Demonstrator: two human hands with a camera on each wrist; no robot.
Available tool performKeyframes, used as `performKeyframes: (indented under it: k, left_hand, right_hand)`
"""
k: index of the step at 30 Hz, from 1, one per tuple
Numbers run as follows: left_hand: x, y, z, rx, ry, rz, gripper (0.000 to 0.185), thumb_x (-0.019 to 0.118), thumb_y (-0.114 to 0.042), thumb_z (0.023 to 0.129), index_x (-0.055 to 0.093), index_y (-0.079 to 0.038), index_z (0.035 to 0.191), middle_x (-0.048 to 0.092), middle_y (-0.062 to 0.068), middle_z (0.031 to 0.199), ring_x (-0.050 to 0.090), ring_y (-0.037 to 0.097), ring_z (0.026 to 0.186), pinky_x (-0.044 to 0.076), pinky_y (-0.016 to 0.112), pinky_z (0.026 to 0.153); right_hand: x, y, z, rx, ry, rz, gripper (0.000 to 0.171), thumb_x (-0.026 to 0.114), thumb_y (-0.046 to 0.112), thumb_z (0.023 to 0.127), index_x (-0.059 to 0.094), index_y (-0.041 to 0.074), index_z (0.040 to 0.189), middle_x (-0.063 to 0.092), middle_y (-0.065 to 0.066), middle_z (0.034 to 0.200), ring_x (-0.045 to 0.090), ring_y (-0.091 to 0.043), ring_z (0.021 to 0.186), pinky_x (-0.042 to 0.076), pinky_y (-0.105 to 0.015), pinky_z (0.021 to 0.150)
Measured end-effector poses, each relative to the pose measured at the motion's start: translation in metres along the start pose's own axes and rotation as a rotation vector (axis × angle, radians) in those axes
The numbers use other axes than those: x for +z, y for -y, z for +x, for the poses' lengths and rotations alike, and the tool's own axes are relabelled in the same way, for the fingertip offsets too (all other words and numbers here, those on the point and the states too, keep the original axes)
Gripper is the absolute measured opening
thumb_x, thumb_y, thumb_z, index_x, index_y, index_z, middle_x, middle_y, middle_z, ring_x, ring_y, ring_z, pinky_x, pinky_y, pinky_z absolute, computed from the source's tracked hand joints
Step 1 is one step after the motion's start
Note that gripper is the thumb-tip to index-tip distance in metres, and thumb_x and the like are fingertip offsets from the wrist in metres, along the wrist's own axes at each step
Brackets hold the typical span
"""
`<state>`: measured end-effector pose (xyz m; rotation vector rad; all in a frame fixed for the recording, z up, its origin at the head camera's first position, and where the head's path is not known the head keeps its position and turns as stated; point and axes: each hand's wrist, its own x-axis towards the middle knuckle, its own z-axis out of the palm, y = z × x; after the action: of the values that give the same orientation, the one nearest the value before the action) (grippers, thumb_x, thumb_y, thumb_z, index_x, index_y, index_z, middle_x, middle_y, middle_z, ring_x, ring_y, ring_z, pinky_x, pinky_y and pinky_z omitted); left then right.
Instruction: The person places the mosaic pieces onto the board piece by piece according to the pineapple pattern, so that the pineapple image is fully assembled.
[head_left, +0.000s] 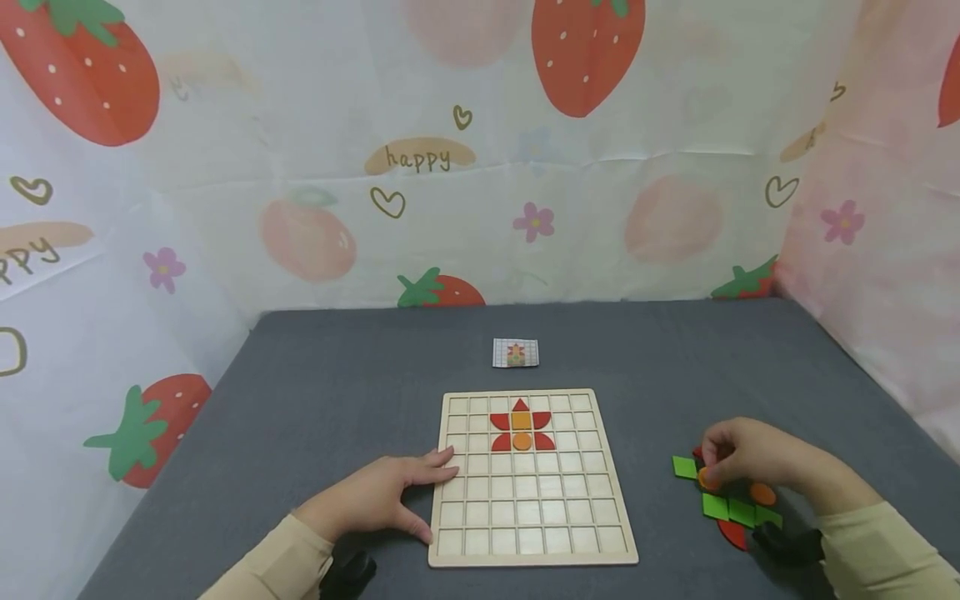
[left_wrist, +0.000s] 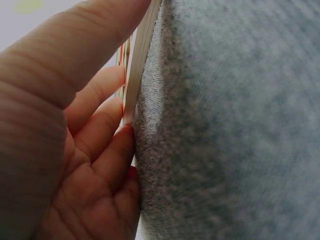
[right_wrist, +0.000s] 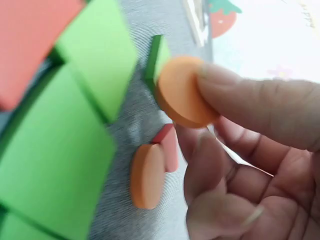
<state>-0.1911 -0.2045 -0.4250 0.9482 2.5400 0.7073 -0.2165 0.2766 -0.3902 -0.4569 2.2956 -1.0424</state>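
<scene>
OK, I see grid board (head_left: 532,479) centre of grey table (head_left: 300,400). Left hand (head_left: 378,496) flat, fingers straight, touching board's left edge. Right hand (head_left: 750,458) pinching orange disc (right_wrist: 182,90) over loose pieces (head_left: 731,508), near right.

We stood before a counter (head_left: 315,392) covered in grey felt-like cloth. Around it on three sides hung a pale printed backdrop (head_left: 465,208) with red strawberries (head_left: 588,50), faint peaches, small purple flowers, outlined hearts and the word "happy". The light was soft and even.
</scene>
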Motion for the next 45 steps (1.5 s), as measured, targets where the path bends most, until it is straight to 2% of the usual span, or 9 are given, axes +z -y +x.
performKeyframes:
  k: [5, 9, 19, 24, 34, 40, 45]
  left_hand:
    - [-0.001, -0.002, 0.0, -0.001, -0.002, -0.01, 0.085, 0.067, -0.056, 0.055, 0.039, -0.028, 0.13, 0.027, -0.009, 0.138, 0.027, 0.008, 0.124, 0.03, 0.033, 0.096]
    - [-0.002, -0.003, -0.001, -0.006, 0.0, -0.013, 0.085, 0.068, -0.055, 0.055, 0.039, -0.027, 0.13, 0.027, -0.009, 0.138, 0.028, 0.009, 0.124, 0.029, 0.033, 0.096]
    - [-0.002, -0.005, -0.001, -0.016, 0.006, -0.02, 0.085, 0.068, -0.055, 0.055, 0.039, -0.027, 0.13, 0.026, -0.01, 0.139, 0.027, 0.009, 0.125, 0.029, 0.034, 0.097]
    - [-0.002, -0.004, -0.001, -0.013, 0.009, -0.024, 0.085, 0.068, -0.055, 0.055, 0.039, -0.028, 0.13, 0.026, -0.01, 0.139, 0.026, 0.009, 0.125, 0.029, 0.034, 0.097]
    - [-0.001, -0.003, 0.0, -0.017, 0.008, -0.012, 0.085, 0.067, -0.056, 0.055, 0.039, -0.028, 0.13, 0.027, -0.009, 0.139, 0.027, 0.009, 0.124, 0.029, 0.034, 0.097]
    - [0.0, -0.002, 0.0, -0.015, 0.005, -0.001, 0.085, 0.066, -0.057, 0.055, 0.039, -0.029, 0.13, 0.027, -0.009, 0.139, 0.028, 0.009, 0.124, 0.029, 0.034, 0.096]
    - [-0.001, -0.002, 0.0, -0.02, 0.002, -0.001, 0.085, 0.066, -0.058, 0.055, 0.039, -0.029, 0.13, 0.028, -0.009, 0.138, 0.028, 0.009, 0.124, 0.029, 0.034, 0.096]
  right_hand:
    - [-0.002, 0.008, 0.003, -0.001, -0.086, -0.018, 0.03, 0.064, 0.027, 0.077, 0.051, 0.0, 0.075, 0.052, -0.008, 0.064, 0.046, -0.019, 0.051, 0.04, -0.032, 0.048]
    - [0.0, 0.013, 0.009, -0.018, -0.11, -0.021, 0.027, 0.064, 0.026, 0.077, 0.052, 0.002, 0.076, 0.053, -0.007, 0.065, 0.045, -0.016, 0.049, 0.041, -0.032, 0.046]
    - [0.019, 0.033, 0.035, -0.04, -0.196, -0.054, 0.022, 0.065, 0.028, 0.076, 0.056, 0.008, 0.078, 0.053, -0.004, 0.062, 0.04, -0.014, 0.045, 0.037, -0.029, 0.041]
    - [0.028, 0.045, 0.051, -0.067, -0.187, -0.027, 0.021, 0.066, 0.026, 0.076, 0.057, 0.007, 0.077, 0.055, -0.004, 0.064, 0.043, -0.014, 0.05, 0.039, -0.03, 0.047]
    - [0.051, 0.076, 0.079, -0.106, -0.193, 0.012, 0.016, 0.067, 0.019, 0.076, 0.056, 0.007, 0.077, 0.055, -0.006, 0.065, 0.05, -0.02, 0.054, 0.044, -0.036, 0.051]
    - [0.063, 0.091, 0.095, -0.16, -0.136, 0.055, 0.011, 0.064, 0.013, 0.078, 0.056, 0.005, 0.079, 0.056, -0.008, 0.068, 0.054, -0.023, 0.058, 0.048, -0.039, 0.056]
    - [0.076, 0.1, 0.108, -0.189, -0.107, 0.065, 0.008, 0.063, 0.011, 0.079, 0.057, 0.006, 0.078, 0.058, -0.008, 0.066, 0.054, -0.02, 0.056, 0.048, -0.036, 0.056]
